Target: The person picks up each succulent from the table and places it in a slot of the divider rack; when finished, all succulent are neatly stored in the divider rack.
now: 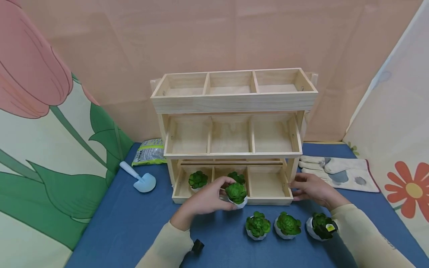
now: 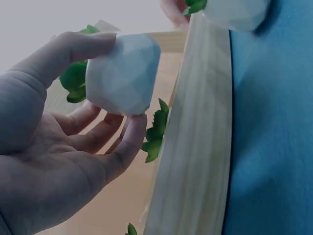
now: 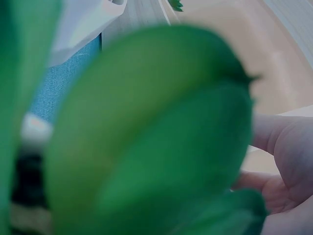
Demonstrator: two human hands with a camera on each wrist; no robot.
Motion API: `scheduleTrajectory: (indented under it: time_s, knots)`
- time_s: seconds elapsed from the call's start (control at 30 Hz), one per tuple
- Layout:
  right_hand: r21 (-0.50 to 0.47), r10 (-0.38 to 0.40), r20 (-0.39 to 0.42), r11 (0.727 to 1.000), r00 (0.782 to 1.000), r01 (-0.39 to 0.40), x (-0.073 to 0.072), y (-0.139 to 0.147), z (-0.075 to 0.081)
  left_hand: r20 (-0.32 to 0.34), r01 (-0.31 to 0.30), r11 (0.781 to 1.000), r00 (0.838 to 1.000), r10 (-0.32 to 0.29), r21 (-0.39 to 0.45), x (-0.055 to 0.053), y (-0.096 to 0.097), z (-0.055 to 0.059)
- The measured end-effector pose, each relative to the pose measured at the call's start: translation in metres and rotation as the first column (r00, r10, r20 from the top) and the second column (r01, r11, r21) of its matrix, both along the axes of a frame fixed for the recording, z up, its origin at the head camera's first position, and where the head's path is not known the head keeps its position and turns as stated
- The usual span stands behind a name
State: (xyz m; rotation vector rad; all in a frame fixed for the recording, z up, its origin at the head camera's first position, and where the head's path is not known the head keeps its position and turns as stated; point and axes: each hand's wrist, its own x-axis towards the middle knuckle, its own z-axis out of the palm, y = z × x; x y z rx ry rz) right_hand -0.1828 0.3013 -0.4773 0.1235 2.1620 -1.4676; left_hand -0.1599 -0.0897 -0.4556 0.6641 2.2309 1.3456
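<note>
In the head view my left hand (image 1: 212,197) holds a potted succulent (image 1: 236,193) just over the front of the bottom tray (image 1: 268,201) of a wooden three-tier stand. The left wrist view shows the thumb and fingers on its white faceted pot (image 2: 124,73). Another succulent (image 1: 237,177) sits behind it in the middle compartment, and one more (image 1: 198,179) in the left compartment. My right hand (image 1: 313,190) grips the right end of that tray. In the right wrist view, blurred green leaves (image 3: 161,132) cover much of the right hand's surroundings.
Three potted succulents, left (image 1: 257,225), middle (image 1: 287,225) and right (image 1: 318,226), stand on the blue table before the stand. A light-blue trowel (image 1: 145,183) and a green-and-white bag (image 1: 149,152) lie left. White gloves (image 1: 348,173) lie right. Two upper tiers (image 1: 234,104) overhang the bottom tray.
</note>
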Motion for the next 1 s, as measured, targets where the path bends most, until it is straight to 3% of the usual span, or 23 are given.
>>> scheduleTrajectory:
  time_s: [0.23, 0.47, 0.73, 1.0]
  knots:
    - [0.004, 0.003, 0.003, 1.000, 1.000, -0.003, 0.000, 0.000, 0.000, -0.004, -0.024, 1.000, 1.000, 0.024, -0.001, -0.005, 0.011, 0.004]
    - [0.009, 0.004, -0.001, 1.000, 1.000, -0.004, -0.001, 0.001, 0.000, -0.022, 0.017, 0.998, 1.000, -0.016, 0.055, -0.016, 0.030, 0.010]
    - [-0.001, 0.002, -0.003, 1.000, 1.000, -0.002, 0.000, 0.000, 0.000, 0.035, 0.020, 0.998, 0.999, -0.022, 0.065, -0.031, 0.050, 0.014]
    - [0.002, 0.011, 0.004, 1.000, 1.000, -0.011, -0.001, 0.000, 0.001, 0.015, -0.009, 1.000, 1.000, 0.009, 0.026, -0.039, 0.068, 0.015]
